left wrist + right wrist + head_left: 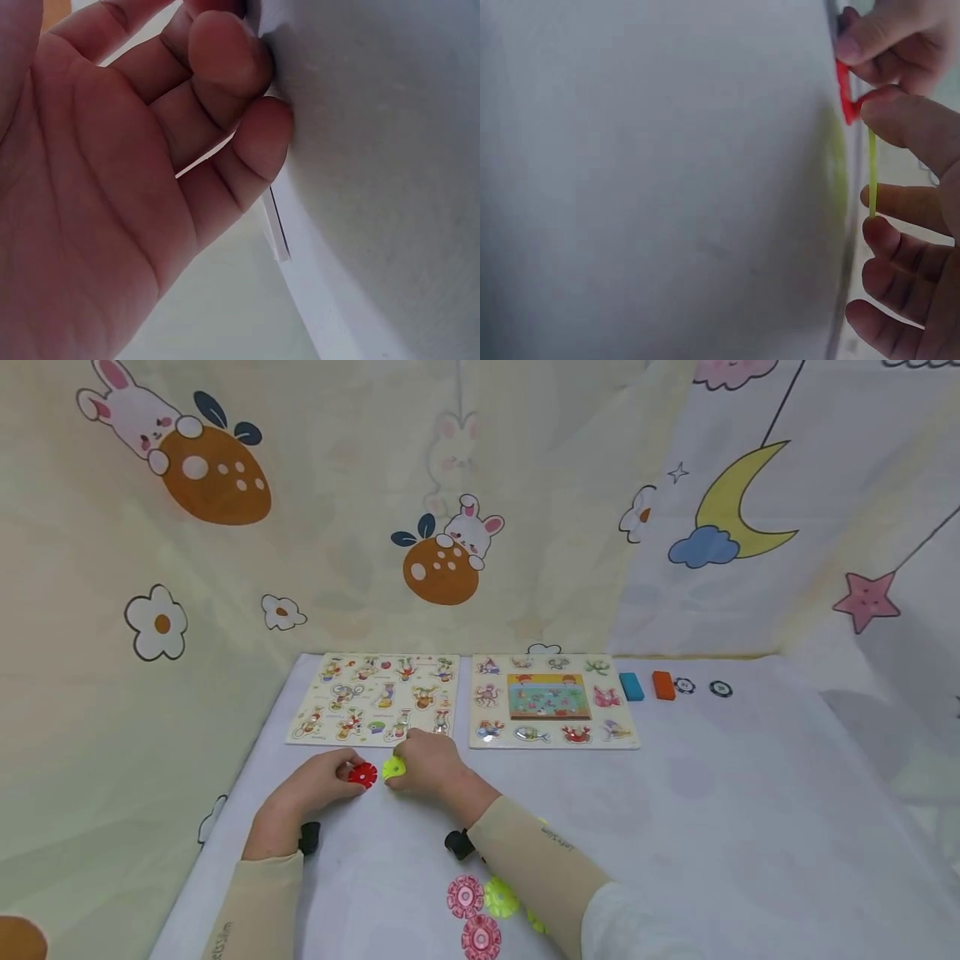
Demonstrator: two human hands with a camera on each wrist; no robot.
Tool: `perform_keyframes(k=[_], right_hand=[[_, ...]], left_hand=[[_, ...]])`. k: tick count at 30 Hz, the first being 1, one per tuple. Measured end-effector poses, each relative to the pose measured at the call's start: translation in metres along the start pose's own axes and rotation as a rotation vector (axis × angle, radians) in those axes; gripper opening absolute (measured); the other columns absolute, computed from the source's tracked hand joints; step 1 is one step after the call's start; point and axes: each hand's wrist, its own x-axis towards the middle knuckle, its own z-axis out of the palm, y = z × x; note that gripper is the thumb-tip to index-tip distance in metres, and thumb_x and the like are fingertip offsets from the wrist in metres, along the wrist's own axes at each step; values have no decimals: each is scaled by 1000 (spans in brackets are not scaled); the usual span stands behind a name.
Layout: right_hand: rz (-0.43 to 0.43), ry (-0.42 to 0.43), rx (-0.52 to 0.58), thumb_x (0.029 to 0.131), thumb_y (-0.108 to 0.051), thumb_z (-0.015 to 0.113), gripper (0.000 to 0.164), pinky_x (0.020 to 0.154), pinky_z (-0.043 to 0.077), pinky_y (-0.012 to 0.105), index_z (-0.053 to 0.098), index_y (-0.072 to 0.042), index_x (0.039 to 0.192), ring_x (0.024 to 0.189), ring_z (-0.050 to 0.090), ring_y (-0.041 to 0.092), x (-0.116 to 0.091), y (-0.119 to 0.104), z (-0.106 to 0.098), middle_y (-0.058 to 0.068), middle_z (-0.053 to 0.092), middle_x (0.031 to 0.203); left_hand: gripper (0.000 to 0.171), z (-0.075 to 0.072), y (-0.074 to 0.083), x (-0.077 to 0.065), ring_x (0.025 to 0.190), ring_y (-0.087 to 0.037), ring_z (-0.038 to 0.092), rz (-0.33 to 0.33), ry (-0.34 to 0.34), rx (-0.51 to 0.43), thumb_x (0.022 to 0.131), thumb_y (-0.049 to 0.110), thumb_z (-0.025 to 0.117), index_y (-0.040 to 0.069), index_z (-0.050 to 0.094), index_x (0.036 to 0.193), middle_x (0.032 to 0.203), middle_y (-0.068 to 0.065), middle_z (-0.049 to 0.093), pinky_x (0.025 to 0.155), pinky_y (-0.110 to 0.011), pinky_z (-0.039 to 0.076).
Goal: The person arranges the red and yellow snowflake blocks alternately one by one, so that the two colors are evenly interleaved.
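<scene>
My left hand (321, 782) pinches a red notched plastic disc (363, 775) just above the white table. Close to its right, my right hand (433, 766) holds a yellow-green notched disc (393, 767) between thumb and fingers. In the right wrist view the yellow-green disc (873, 172) is seen edge-on, with the red disc (844, 88) above it by my right thumb; whether the two touch I cannot tell. The left wrist view shows my left palm (97, 172) and curled fingers, while the red disc is hidden there.
Pink discs (466, 896) and yellow-green discs (501, 897) lie near my right forearm, partly covered by it. Two picture puzzle boards (386, 741) (555, 743) lie at the back. Right of them are a blue block (632, 687), an orange block (663, 685) and two chips (721, 689).
</scene>
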Motion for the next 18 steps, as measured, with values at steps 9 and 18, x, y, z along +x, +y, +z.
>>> perform_keyframes(k=[9, 18], right_hand=[[85, -17, 80, 76, -50, 73, 52, 65, 42, 26, 64, -21, 119, 79, 49, 9, 4, 3, 15, -5, 59, 99], [110, -1, 212, 75, -44, 77, 45, 64, 41, 24, 68, -18, 110, 74, 49, 8, 0, 4, 17, -8, 57, 90]], left_hand=[[31, 2, 1, 3, 73, -20, 47, 4, 11, 5, 77, 27, 78, 18, 62, 102, 77, -5, 51, 59, -33, 38], [33, 3, -1, 3, 77, -20, 48, -12, 10, 14, 77, 27, 78, 18, 62, 104, 80, -4, 52, 61, -33, 40]])
